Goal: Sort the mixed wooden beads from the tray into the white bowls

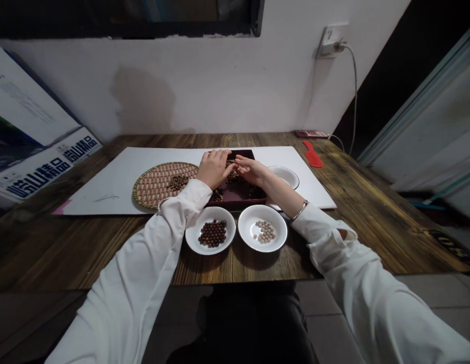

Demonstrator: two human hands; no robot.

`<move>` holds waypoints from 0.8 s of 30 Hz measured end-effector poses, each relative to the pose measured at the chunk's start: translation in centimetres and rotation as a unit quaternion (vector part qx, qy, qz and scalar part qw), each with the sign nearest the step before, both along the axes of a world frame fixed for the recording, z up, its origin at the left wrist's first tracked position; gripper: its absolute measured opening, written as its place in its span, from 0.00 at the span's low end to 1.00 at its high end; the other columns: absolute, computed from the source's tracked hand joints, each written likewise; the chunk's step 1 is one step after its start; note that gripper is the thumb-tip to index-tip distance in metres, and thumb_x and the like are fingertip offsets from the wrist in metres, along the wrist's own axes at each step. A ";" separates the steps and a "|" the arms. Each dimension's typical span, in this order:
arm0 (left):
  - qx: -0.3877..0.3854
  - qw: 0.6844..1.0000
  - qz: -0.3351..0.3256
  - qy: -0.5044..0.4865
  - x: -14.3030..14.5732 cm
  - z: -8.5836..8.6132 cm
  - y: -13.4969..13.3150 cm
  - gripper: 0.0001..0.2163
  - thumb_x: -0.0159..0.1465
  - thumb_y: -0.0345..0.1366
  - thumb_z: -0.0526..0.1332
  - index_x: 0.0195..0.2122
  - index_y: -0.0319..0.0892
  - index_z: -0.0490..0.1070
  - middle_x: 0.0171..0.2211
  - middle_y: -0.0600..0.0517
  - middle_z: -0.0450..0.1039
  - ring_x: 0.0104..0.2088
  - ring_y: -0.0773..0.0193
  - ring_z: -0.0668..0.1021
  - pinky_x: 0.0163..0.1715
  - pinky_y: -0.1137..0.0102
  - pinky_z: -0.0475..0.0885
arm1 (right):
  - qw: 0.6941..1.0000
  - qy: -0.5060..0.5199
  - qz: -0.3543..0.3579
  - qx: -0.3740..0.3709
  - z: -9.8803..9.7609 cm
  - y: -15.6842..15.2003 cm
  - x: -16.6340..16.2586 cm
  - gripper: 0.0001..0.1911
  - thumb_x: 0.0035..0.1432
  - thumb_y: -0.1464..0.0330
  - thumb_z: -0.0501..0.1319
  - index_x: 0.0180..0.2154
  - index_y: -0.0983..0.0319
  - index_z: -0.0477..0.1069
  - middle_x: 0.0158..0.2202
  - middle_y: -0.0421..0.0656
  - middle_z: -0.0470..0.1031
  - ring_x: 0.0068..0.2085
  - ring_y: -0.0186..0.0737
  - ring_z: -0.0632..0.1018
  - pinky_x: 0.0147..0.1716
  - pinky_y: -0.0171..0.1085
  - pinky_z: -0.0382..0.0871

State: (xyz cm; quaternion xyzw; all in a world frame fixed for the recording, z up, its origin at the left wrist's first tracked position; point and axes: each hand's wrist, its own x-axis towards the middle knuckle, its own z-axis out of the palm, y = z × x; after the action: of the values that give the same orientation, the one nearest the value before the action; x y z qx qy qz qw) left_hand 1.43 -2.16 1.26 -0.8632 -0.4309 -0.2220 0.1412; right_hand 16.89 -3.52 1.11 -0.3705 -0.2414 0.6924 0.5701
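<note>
Over a dark red box (pixel 235 194) holding mixed beads, my two hands are close together. My left hand (pixel 215 169) is palm down above the box's left side, its fingers stretched forward and the thumb apart. From the right comes my right hand (pixel 252 170), turned partly palm up with loosely bent fingers close to the beads (pixel 231 173). I see nothing held in either hand, though the fingertips are small and partly hidden. In front of the box, one white bowl (pixel 191 239) contains dark brown beads (pixel 212 233) and another white bowl (pixel 270 246) contains pale beads (pixel 265 231).
A woven oval tray (pixel 149 184) with brownish beads (pixel 178 182) lies to the left on a white board (pixel 101 177). Behind my right wrist is a white dish (pixel 290 176). A red comb (pixel 312 155) and a power strip (pixel 311 134) rest farther right. Printed boxes (pixel 45 164) stand at left.
</note>
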 end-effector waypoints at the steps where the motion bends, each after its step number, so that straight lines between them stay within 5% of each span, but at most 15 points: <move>1: 0.000 1.000 0.005 0.003 0.0 0.0 0.0 0.20 0.70 0.41 0.53 0.59 0.35 0.65 0.55 0.39 0.73 0.55 0.47 0.71 0.53 0.57 0.63 | 1.000 0.006 -0.002 0.000 0.0 0.0 0.0 0.13 0.61 0.85 0.55 0.40 0.63 0.68 0.27 0.36 0.72 0.26 0.26 0.74 0.27 0.22 0.73; 9: -0.019 0.995 0.060 0.078 -0.1 -0.5 0.1 0.17 0.69 0.32 0.50 0.56 0.34 0.67 0.51 0.38 0.73 0.53 0.46 0.72 0.49 0.56 0.64 | 0.999 0.050 0.014 -0.015 0.4 0.2 0.4 0.10 0.61 0.80 0.54 0.41 0.62 0.65 0.29 0.40 0.72 0.28 0.29 0.75 0.25 0.25 0.74; 16: -0.048 0.988 0.080 0.120 -0.3 -0.6 -0.1 0.16 0.69 0.37 0.52 0.53 0.34 0.69 0.51 0.36 0.73 0.53 0.46 0.73 0.48 0.56 0.65 | 0.984 0.040 0.170 0.045 0.9 -0.6 0.8 0.08 0.63 0.80 0.53 0.35 0.63 0.65 0.26 0.39 0.70 0.22 0.26 0.67 0.16 0.21 0.61; 24: -0.104 0.975 0.060 0.186 -0.4 -1.6 0.7 0.18 0.68 0.38 0.53 0.56 0.35 0.70 0.53 0.36 0.73 0.55 0.46 0.73 0.50 0.58 0.67 | 0.957 -0.078 0.253 0.121 0.5 -0.9 1.0 0.13 0.53 0.85 0.54 0.36 0.64 0.68 0.30 0.39 0.77 0.30 0.29 0.79 0.30 0.25 0.75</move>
State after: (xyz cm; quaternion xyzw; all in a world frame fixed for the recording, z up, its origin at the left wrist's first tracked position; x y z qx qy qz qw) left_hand 0.99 -1.42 -0.33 -0.8718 -0.4689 -0.0029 0.1416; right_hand 17.85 -4.44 1.56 -0.2785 -0.4529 0.7488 0.3957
